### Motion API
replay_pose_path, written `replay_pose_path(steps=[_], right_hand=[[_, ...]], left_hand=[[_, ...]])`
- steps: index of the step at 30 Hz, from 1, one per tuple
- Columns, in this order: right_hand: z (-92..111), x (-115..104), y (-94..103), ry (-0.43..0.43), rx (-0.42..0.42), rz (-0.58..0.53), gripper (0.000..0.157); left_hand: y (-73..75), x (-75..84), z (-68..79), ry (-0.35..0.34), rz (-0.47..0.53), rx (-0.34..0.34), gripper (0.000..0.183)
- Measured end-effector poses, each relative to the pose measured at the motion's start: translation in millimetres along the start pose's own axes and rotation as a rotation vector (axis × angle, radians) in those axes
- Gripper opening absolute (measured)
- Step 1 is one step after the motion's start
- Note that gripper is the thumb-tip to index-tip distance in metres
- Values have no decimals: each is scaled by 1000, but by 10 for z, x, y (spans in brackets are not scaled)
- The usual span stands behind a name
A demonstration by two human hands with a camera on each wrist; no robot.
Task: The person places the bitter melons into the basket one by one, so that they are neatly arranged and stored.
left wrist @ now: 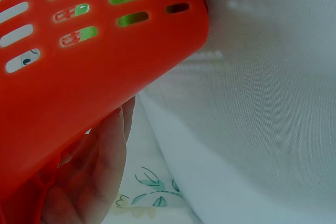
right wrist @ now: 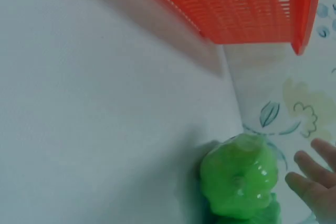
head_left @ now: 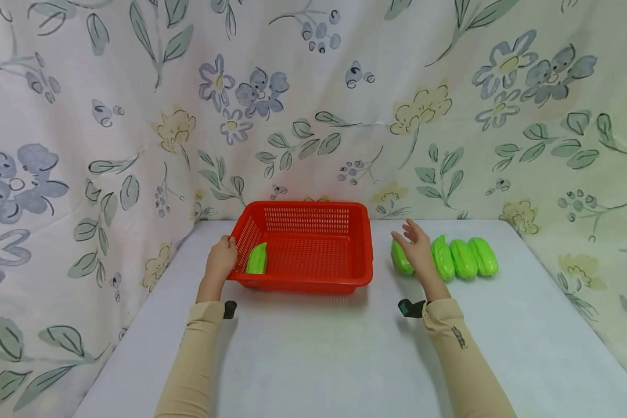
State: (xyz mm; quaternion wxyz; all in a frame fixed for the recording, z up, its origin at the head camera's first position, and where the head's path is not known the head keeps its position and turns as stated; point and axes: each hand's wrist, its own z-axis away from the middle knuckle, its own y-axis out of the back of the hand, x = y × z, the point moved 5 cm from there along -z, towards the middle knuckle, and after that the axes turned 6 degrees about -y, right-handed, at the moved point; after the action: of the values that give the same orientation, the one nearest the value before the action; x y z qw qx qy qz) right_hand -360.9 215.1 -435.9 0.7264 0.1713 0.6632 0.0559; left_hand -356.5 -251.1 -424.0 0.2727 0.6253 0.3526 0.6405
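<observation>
My left hand [head_left: 222, 258] grips the left rim of a red plastic basket [head_left: 303, 283], its fingers curled under the rim in the left wrist view. One glossy bright green, gourd-like vegetable [head_left: 257, 259] lies in the basket's left end. To the right of the basket, my right hand [head_left: 417, 247] hovers with fingers spread and nothing held. It partly covers the leftmost green vegetable [head_left: 401, 260] of a row in the head view. That one looks lumpy in the right wrist view, with the fingers [right wrist: 310, 174] off to its side.
Several more green vegetables [head_left: 464, 259] lie side by side beyond my right wrist. The white table [head_left: 313, 348] extends toward me, and a floral cloth [head_left: 313, 116] hangs behind its far edge. The basket stands near that edge.
</observation>
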Motion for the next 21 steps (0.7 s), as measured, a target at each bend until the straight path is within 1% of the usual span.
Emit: replay_pose_path(steps=[9,21], right_hand=[[-6,177,1,-43,-5,16,75],[-36,271,-55,-55,18,-16,74]], left_hand=[[-1,-17,-1,6,9,-11,52],[1,-4,-2,-5,4,1,52]])
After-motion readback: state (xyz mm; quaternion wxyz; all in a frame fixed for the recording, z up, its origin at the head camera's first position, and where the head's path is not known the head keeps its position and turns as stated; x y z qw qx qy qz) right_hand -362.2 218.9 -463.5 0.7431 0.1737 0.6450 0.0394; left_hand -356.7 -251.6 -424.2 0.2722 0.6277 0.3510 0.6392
